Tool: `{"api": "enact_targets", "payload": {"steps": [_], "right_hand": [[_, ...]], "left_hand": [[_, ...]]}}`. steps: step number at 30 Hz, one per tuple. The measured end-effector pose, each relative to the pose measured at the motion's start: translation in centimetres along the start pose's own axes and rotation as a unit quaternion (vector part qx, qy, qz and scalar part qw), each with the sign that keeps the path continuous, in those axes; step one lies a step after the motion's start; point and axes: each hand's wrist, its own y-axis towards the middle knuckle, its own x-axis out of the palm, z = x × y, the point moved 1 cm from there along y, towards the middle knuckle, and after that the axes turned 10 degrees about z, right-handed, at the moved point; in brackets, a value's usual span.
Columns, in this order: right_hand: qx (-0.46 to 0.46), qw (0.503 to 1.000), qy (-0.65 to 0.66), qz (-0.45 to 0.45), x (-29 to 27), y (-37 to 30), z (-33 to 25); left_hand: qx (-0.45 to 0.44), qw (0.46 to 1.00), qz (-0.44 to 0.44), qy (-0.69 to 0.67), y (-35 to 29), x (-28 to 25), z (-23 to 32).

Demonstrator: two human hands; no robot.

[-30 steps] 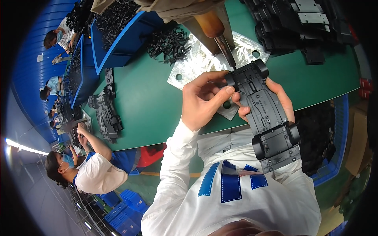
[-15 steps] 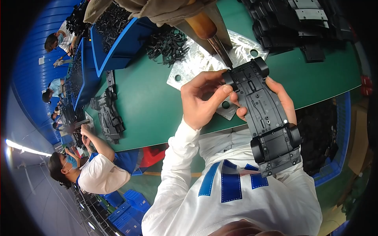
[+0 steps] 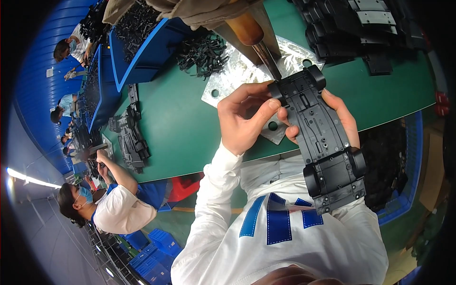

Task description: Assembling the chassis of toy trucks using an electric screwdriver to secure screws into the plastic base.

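A black plastic toy car chassis (image 3: 319,126) with four wheel housings is held tilted, its underside toward me. My right hand (image 3: 343,118) grips it from beneath, the palm side along its right edge and fingertips showing at its left edge. At the far left wheel, my left hand (image 3: 247,116) has thumb and fingers closed on the chassis; whether they also hold a small part is hidden. A fixed iron with an amber handle (image 3: 245,30) points its metal tip (image 3: 268,62) down at the chassis's far left corner; whether they touch I cannot tell.
Beneath the iron lies a shiny metal plate (image 3: 223,78) on the green table (image 3: 175,114). Small black clips (image 3: 202,54) lie beside blue bins (image 3: 142,61). Black chassis pieces are stacked at the far right (image 3: 332,33) and left (image 3: 130,137). Co-workers (image 3: 121,209) sit left.
The far end of the chassis has risen slightly, away from me, with both hands still on it. At left, a co-worker's arm and head have shifted a little.
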Motion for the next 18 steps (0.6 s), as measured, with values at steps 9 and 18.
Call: {"api": "enact_targets", "payload": {"steps": [9,18], "right_hand": [[-0.033,0.999,-0.004,-0.004,-0.3,0.4,0.2],[-0.040,0.998,-0.029,0.044,0.9,0.1,0.4]], "left_hand": [[-0.003,1.000,-0.002,0.005,0.0,0.1,0.0],[-0.006,1.000,0.002,0.007,0.0,0.0,0.2]]}}
